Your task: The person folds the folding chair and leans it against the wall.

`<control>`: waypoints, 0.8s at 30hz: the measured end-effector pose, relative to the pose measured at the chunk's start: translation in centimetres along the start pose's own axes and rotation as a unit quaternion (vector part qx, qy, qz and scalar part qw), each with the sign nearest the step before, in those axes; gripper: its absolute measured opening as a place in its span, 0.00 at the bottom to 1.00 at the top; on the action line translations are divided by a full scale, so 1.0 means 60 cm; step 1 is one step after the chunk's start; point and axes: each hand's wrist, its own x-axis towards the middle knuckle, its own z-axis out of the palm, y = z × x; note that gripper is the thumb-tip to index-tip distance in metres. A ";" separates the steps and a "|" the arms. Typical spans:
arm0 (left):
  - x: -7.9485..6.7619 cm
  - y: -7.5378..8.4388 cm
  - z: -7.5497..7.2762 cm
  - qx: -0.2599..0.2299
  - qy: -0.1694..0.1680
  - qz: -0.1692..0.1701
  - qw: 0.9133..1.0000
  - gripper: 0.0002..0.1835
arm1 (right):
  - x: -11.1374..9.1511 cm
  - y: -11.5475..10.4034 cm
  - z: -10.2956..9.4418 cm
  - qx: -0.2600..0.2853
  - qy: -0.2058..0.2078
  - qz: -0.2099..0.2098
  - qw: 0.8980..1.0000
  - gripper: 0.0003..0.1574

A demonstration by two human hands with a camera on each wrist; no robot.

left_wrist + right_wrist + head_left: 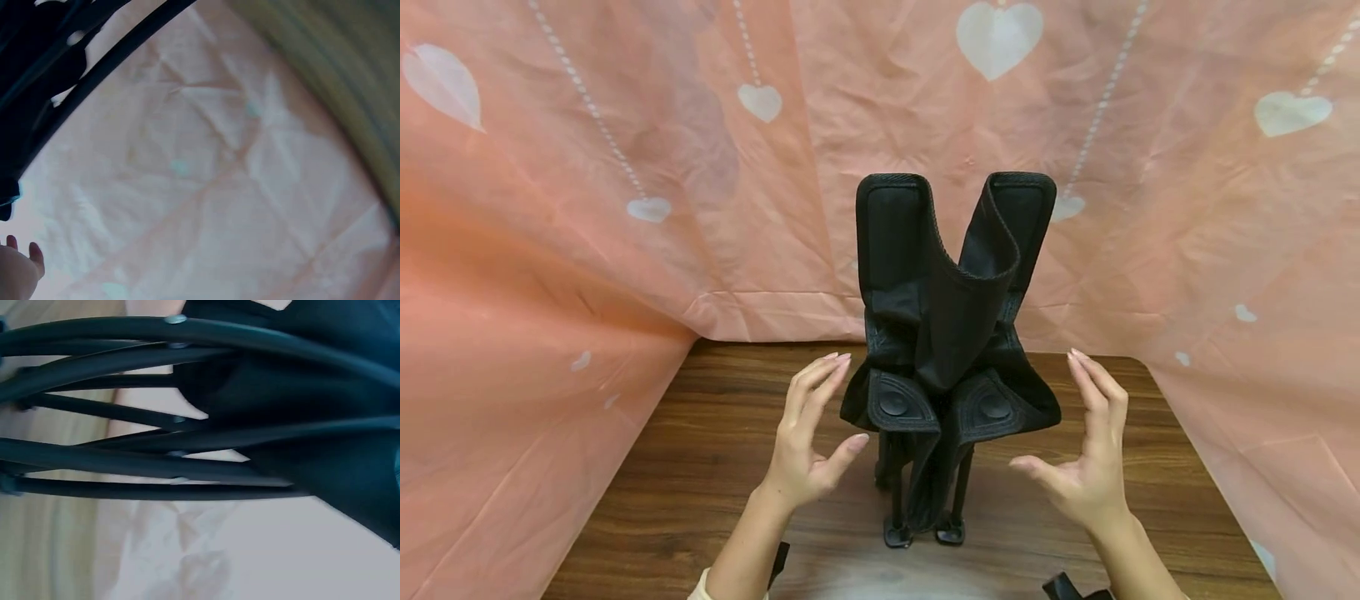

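A black folding camp chair (962, 342) stands half folded on the wooden surface, its fabric seat sagging into a deep V and its back panels upright. To its left, my left hand (801, 450) is raised with fingers spread and thumb out, apart from the fabric. My right hand (1093, 467) mirrors it on the other side, palm toward the chair, holding nothing. Several dark crossed tubes (125, 459) of the frame fill the right wrist view. The left wrist view catches a chair tube (106, 69) and part of a hand (19, 272).
Under the chair lies a brown wood-grain surface (700, 467). A pink curtain (820, 208) with white hearts hangs close behind the chair and along both sides. Dark wrist straps (1063, 587) show at the lower edge.
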 end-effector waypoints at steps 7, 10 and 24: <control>-0.064 -0.028 -0.003 -0.049 -0.019 -0.151 0.987 0.44 | -0.064 0.058 -0.012 0.029 -0.109 0.141 0.984 0.75; -0.093 -0.037 -0.002 -0.072 -0.041 -0.218 0.972 0.45 | -0.097 0.077 -0.013 0.014 -0.173 0.209 0.962 0.73; -0.203 -0.061 0.039 -0.087 -0.246 -0.402 0.878 0.52 | -0.217 0.116 0.035 0.034 -0.367 0.314 0.875 0.71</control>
